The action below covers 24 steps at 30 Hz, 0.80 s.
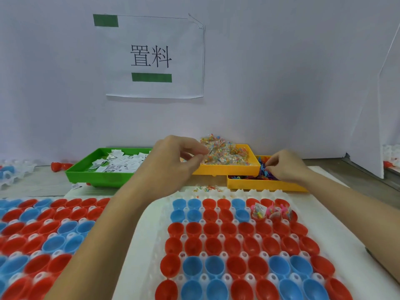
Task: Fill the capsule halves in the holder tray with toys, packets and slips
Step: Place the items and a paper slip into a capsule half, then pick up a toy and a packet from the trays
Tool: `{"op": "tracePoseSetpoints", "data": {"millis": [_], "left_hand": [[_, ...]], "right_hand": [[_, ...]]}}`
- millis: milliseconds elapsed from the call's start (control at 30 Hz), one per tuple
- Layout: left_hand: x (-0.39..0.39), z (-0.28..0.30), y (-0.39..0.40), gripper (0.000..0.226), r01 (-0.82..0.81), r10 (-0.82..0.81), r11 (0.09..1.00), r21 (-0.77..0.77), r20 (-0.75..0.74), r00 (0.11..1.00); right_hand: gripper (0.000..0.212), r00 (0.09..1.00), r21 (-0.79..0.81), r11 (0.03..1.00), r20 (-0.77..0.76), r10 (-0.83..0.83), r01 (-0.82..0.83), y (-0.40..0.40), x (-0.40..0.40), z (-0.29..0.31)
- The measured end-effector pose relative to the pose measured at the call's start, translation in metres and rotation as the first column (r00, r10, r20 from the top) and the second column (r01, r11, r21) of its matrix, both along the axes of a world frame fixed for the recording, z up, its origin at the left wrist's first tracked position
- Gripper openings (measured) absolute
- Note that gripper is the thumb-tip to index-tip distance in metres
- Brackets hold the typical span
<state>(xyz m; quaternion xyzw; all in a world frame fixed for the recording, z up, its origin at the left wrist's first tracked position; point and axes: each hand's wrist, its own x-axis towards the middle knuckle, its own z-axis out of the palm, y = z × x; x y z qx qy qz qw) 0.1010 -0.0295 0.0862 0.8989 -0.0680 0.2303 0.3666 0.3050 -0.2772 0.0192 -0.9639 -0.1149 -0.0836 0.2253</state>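
Observation:
A white holder tray point(149, 241) in front of me carries rows of red and blue capsule halves point(232, 245). Three halves at its far right hold a packet and pink toys point(271, 211). My left hand point(173, 161) reaches over the yellow bin of clear bead packets point(227, 156) and pinches a packet at its near left side. My right hand point(285, 165) is in the lower yellow bin of small coloured toys point(249, 182), fingers curled round toys. A green bin of white paper slips point(86, 169) stands to the left.
A second holder tray of red and blue capsule halves point(43, 234) lies at the left. Loose beads point(205, 188) are spilled between the bins and the tray. A paper sign point(151, 57) hangs on the white wall behind. A red capsule half point(58, 165) lies left of the green bin.

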Motion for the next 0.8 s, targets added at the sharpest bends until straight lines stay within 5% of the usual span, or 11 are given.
{"op": "tracePoseSetpoints", "data": {"millis": [367, 567, 667, 800], "left_hand": [[-0.001, 0.001, 0.003, 0.021, 0.000, 0.000, 1.000, 0.022, -0.026, 1.000], [-0.001, 0.002, 0.002, 0.021, -0.004, 0.005, 1.000, 0.014, -0.031, 0.999], [-0.001, 0.000, -0.001, 0.020, 0.007, -0.006, 1.000, 0.017, -0.034, 0.999], [0.001, -0.003, -0.009, 0.019, 0.034, -0.032, 0.999, 0.035, -0.050, 0.998]], "right_hand": [[0.026, 0.984, -0.186, 0.973, -0.086, -0.156, 0.138, 0.024, 0.014, 0.003], [0.016, 0.973, 0.193, 0.954, -0.034, -0.229, 0.231, 0.010, 0.007, -0.005], [0.015, 0.975, 0.451, 0.876, 0.047, -0.215, 0.172, -0.003, -0.006, -0.002], [0.010, 0.986, 0.571, 0.821, 0.137, -0.096, 0.001, -0.014, -0.028, 0.013]]}}
